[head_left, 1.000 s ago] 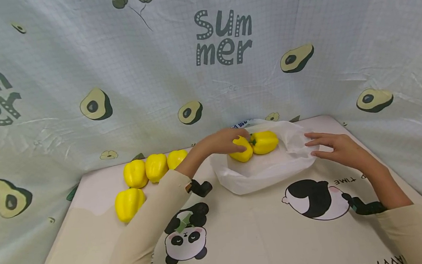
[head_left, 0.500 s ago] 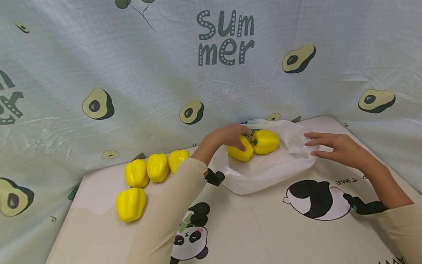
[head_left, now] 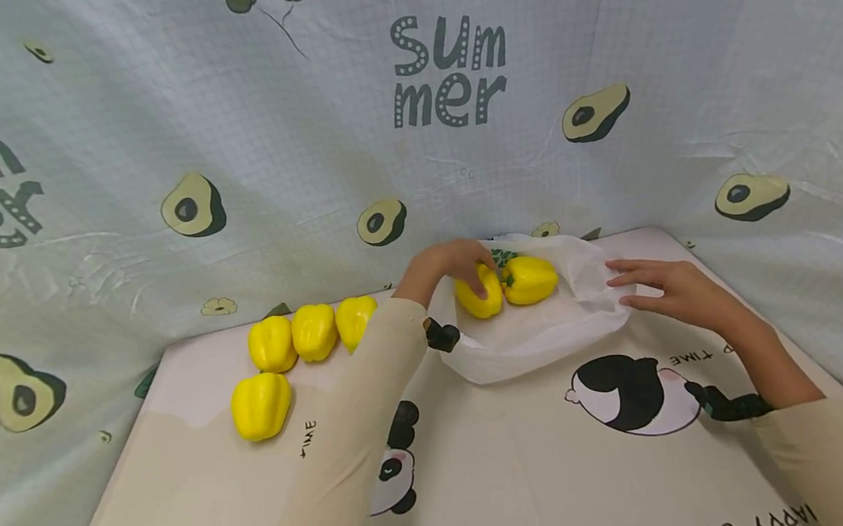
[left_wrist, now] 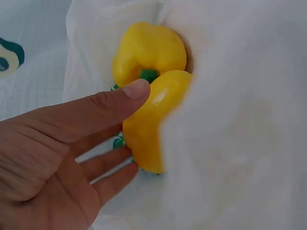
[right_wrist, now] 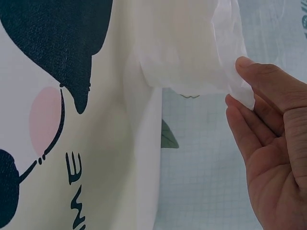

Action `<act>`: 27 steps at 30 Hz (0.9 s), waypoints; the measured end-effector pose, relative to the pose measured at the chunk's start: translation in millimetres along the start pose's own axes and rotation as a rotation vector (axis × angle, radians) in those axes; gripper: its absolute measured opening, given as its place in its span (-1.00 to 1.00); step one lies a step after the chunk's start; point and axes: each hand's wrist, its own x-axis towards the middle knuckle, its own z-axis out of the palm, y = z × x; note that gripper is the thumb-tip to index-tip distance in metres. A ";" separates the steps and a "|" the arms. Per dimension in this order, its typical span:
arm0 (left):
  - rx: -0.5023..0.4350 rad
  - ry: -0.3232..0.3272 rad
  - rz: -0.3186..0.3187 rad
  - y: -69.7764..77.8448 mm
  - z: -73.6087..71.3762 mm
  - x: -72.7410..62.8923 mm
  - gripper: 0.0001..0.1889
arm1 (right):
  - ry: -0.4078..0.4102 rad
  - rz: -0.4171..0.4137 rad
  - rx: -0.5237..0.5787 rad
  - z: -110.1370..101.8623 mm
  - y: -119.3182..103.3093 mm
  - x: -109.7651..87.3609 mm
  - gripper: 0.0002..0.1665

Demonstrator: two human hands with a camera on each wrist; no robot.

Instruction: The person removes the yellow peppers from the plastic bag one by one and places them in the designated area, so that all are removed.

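A white plastic bag (head_left: 527, 354) lies spread open at the back of the table, with two yellow bell peppers inside. My left hand (head_left: 455, 262) reaches in over its left rim and holds the left bell pepper (left_wrist: 148, 129), thumb on top and fingers along its side. Against that one, stem side inward, lies the other bell pepper (head_left: 531, 279). My right hand (right_wrist: 276, 120) pinches the bag's right edge between thumb and fingers. Part of the left pepper is hidden behind the bag's film in the left wrist view.
Left of the bag, three yellow bell peppers (head_left: 315, 332) stand in a row, the rightmost partly behind the left sleeve (head_left: 373, 401). One more bell pepper (head_left: 262, 406) sits nearer the front. A patterned curtain (head_left: 268, 143) hangs behind the table (head_left: 530, 471).
My left hand has shifted slightly further back, its forearm swinging right, with its thumb now lower on the left pepper. That pepper has turned a little more upright. My right hand stays at the bag's edge.
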 end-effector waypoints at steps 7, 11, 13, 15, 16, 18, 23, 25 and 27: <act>-0.040 0.002 0.000 -10.8 3.3 10.8 -0.45 | -0.024 0.009 0.004 0.5 -2.6 1.8 -0.58; -0.065 0.020 0.017 -16.1 7.9 13.8 -0.46 | -0.022 0.014 0.012 1.5 -1.8 0.6 -0.58; -0.090 0.032 0.034 -19.1 9.6 13.2 -0.42 | -0.018 0.014 0.014 1.7 -1.2 0.2 -0.58; -0.105 0.043 0.067 -23.5 11.6 12.3 -0.37 | -0.016 0.013 0.012 2.0 -1.0 0.2 -0.58; -0.111 0.049 0.083 -26.2 12.9 12.8 -0.34 | -0.015 0.012 0.011 2.1 -0.8 0.3 -0.58; -0.120 0.063 0.107 -31.2 15.1 14.1 -0.28 | -0.012 0.008 0.004 2.4 -0.6 0.2 -0.58; -0.164 0.086 0.145 -41.8 20.8 15.9 -0.24 | 0.009 -0.017 0.018 3.5 -0.6 -0.5 -0.59; -0.183 0.086 0.149 -44.4 22.7 16.2 -0.24 | 0.016 -0.026 0.022 3.9 -0.9 -0.8 -0.59; -0.199 0.078 0.151 -46.1 24.0 16.1 -0.24 | 0.015 -0.028 0.025 4.5 -0.7 -0.8 -0.59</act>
